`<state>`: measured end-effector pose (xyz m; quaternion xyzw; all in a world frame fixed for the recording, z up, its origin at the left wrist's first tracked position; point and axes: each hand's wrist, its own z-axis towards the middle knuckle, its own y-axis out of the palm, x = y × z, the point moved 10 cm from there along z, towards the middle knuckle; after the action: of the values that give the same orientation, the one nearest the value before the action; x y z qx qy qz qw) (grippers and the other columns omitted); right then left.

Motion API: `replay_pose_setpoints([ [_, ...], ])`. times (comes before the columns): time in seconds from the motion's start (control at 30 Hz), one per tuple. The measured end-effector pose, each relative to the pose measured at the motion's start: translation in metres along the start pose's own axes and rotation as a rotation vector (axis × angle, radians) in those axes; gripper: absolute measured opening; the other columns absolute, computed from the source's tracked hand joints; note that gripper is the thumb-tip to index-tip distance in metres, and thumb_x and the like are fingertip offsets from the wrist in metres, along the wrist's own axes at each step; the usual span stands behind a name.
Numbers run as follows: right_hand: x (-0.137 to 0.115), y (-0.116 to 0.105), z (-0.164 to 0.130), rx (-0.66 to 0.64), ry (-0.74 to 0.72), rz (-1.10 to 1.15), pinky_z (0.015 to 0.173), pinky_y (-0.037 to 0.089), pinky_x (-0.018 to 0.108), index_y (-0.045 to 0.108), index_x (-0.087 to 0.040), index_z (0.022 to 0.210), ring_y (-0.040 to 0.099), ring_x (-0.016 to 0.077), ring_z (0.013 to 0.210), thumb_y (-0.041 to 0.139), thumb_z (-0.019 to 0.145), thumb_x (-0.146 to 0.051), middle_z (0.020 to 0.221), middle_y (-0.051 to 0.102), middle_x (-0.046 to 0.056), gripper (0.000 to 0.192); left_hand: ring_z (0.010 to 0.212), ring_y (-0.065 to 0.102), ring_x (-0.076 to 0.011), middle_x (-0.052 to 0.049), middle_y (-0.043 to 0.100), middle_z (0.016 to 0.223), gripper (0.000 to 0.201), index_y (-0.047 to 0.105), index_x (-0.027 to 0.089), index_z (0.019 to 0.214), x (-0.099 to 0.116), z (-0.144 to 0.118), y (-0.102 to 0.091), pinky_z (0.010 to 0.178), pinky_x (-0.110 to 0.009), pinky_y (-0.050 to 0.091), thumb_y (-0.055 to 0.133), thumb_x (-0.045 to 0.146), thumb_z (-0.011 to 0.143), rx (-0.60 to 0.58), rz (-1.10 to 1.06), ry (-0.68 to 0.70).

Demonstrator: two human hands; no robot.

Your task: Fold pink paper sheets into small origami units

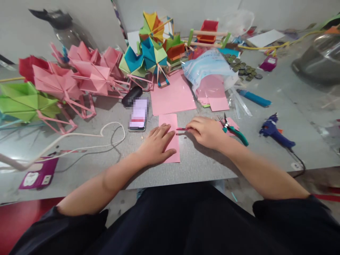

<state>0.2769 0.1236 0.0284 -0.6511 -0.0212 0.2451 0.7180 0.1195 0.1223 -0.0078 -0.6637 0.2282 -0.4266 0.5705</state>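
A pink paper rectangle (171, 119) lies lengthwise on the grey table in front of me. My left hand (159, 142) rests flat on it, fingers spread. Just right of the paper, my right hand (203, 130) pinches a thin, pinkish-red, stick-like thing (182, 129); its tip points left towards the paper's edge, and I cannot make out its exact kind. Beside that hand lie green-handled pliers (237, 135) on a small pink paper piece (233, 122). Above the rectangle is a larger pink sheet (171, 92).
Folded-paper models, pink (92, 76), green (26, 99) and blue-green (152, 53), crowd the back left. A phone (139, 113) and white cable (87, 134) lie left. Rightward are a plastic bag (209, 67), blue cutter (255, 98), blue glue gun (276, 132) and coins (245, 69).
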Motion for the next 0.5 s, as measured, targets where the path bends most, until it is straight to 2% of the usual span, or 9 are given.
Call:
replay_pose_setpoints([
  [0.13, -0.015, 0.013, 0.001, -0.028, -0.071, -0.042, 0.083, 0.043, 0.037, 0.079, -0.019, 0.105, 0.065, 0.0248, 0.092, 0.054, 0.109, -0.023, 0.103, 0.074, 0.010, 0.025, 0.167, 0.028, -0.0467, -0.027, 0.036, 0.177, 0.087, 0.046, 0.013, 0.161, 0.001, 0.000, 0.003, 0.133, -0.068, 0.029, 0.071, 0.065, 0.095, 0.004, 0.013, -0.005],
  [0.27, -0.020, 0.021, 0.001, -0.047, -0.111, -0.081, 0.081, 0.040, 0.038, 0.079, -0.018, 0.104, 0.062, 0.0246, 0.090, 0.054, 0.109, -0.020, 0.100, 0.074, 0.010, 0.026, 0.168, 0.026, -0.0467, -0.028, 0.034, 0.178, 0.106, 0.035, 0.010, 0.168, 0.000, 0.000, 0.004, 0.135, -0.066, 0.022, 0.072, 0.072, 0.090, 0.009, 0.029, -0.038],
  [0.5, -0.029, 0.030, -0.006, -0.114, -0.168, -0.138, 0.073, 0.037, 0.038, 0.080, -0.015, 0.102, 0.058, 0.0236, 0.083, 0.051, 0.105, -0.012, 0.094, 0.071, 0.011, 0.030, 0.171, 0.019, -0.0446, -0.027, 0.024, 0.182, 0.107, 0.026, 0.009, 0.173, -0.002, -0.002, 0.011, 0.137, -0.062, 0.015, 0.062, 0.075, 0.096, -0.025, 0.069, -0.034],
])
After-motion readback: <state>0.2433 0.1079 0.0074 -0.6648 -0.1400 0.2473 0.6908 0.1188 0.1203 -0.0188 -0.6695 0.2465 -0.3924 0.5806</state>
